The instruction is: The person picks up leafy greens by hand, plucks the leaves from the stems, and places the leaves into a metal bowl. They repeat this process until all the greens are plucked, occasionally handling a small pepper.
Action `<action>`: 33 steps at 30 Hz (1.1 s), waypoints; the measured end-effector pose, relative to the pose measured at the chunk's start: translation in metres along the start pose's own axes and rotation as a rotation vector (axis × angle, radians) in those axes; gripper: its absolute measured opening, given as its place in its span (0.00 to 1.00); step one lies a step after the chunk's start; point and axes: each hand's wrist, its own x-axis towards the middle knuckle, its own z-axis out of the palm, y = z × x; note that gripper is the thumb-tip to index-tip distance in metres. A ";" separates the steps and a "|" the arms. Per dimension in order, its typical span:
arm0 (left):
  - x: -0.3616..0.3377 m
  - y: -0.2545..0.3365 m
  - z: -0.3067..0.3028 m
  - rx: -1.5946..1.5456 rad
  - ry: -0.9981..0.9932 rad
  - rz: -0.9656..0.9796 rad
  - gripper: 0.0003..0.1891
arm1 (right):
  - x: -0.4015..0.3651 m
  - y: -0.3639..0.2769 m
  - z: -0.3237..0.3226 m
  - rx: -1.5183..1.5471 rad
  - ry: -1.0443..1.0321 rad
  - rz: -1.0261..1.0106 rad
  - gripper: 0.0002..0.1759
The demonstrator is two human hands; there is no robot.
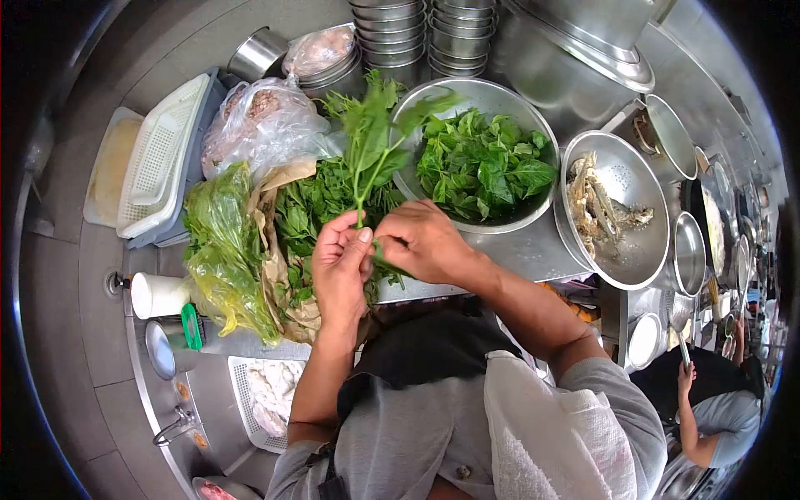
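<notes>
My left hand [342, 260] pinches the stem of a leafy green sprig [371, 154], which stands upright above the fingers. Close on its right, my right hand [421, 242] is closed, with a bit of green leaf showing below its fingers. Behind the hands lies a pile of leafy stems [312, 208] on brown paper [271, 242]. A metal bowl [546, 204] full of loose green leaves [483, 162] sits just beyond my right hand.
Left are a green plastic bag [225, 250], a bag of meat [262, 125], a white basket [162, 158] and a white cup [158, 296]. Right are a colander [654, 242] with fish pieces [596, 204], pans, and a co-worker [717, 417] holding a skimmer. Stacked bowls [387, 37] stand behind.
</notes>
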 end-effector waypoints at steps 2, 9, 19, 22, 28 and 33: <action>-0.003 0.003 0.008 -0.044 -0.025 0.014 0.12 | 0.001 0.002 0.003 0.345 0.063 0.253 0.04; 0.007 -0.004 0.001 -0.183 -0.062 -0.004 0.12 | 0.008 0.036 -0.049 0.288 0.306 0.364 0.08; 0.005 0.003 0.014 -0.228 -0.117 -0.044 0.11 | 0.006 0.010 -0.024 0.091 -0.061 0.087 0.13; 0.004 0.003 0.013 -0.202 -0.152 -0.011 0.11 | 0.006 0.011 -0.018 0.271 -0.151 0.254 0.09; -0.001 0.003 0.019 -0.111 -0.159 0.021 0.12 | 0.006 0.003 -0.043 0.239 -0.268 0.276 0.07; -0.002 -0.003 0.022 -0.106 -0.208 -0.001 0.12 | 0.010 0.030 -0.057 0.337 0.303 0.346 0.07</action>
